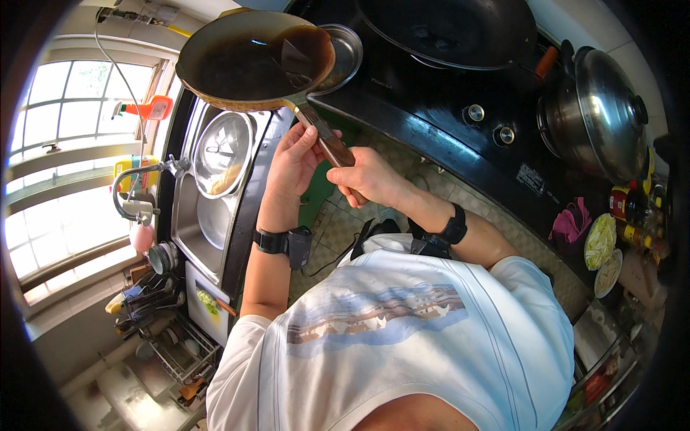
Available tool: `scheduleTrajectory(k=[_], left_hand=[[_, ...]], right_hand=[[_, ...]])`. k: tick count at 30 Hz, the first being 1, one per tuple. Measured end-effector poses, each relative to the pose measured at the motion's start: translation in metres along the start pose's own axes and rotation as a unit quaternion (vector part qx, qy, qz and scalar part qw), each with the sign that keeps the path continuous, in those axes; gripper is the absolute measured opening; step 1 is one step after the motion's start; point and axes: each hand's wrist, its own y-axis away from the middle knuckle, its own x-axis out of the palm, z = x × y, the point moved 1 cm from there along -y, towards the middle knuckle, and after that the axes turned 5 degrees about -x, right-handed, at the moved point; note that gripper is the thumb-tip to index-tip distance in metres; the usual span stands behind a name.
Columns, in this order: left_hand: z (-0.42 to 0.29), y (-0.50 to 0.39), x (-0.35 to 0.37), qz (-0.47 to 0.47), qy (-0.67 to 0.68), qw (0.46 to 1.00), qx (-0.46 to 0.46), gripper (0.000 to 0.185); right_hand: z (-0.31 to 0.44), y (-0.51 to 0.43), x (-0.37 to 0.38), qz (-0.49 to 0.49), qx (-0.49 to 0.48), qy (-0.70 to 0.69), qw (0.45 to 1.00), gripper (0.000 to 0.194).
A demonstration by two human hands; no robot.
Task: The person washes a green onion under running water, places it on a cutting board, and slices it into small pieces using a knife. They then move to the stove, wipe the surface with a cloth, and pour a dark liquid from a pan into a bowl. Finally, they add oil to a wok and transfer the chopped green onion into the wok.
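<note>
A frying pan with a pale rim is raised above the corner between sink and stove. Its inside is dark brown, and a glossy patch lies at its right side; whether that is liquid I cannot tell for certain. My right hand grips the brown handle near its end. Closer to the pan, my left hand holds the handle with the thumb on its side and some fingers hidden behind. Partly covered by the pan is a round metal dish at the stove's edge.
A wok and a lidded steel pot stand on the black stove. Left is a steel sink holding a metal basin, beside a faucet. Plates of cut vegetables and bottles are at right.
</note>
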Motion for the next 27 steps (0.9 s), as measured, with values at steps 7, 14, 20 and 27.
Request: scheduleTrajectory(k=[7, 14, 20, 27], left_hand=[[-0.001, -0.0025, 0.0035, -0.016, -0.009, 1.0, -0.01, 0.027], [-0.0005, -0.0042, 0.0064, -0.019, -0.017, 1.0, -0.01, 0.027], [-0.0003, -0.0057, 0.0073, -0.02, -0.016, 1.0, -0.014, 0.027], [-0.0005, -0.0064, 0.0077, -0.02, -0.018, 0.999, -0.018, 0.028]], right_hand=[[-0.0011, -0.0011, -0.0026, -0.005, -0.002, -0.004, 1.0, 0.023], [-0.0015, -0.0007, -0.0064, 0.002, -0.004, 0.001, 1.0, 0.022], [-0.0016, -0.0008, -0.0089, 0.005, 0.004, -0.009, 1.0, 0.022], [-0.0024, -0.001, -0.0099, 0.007, 0.003, -0.012, 1.0, 0.023]])
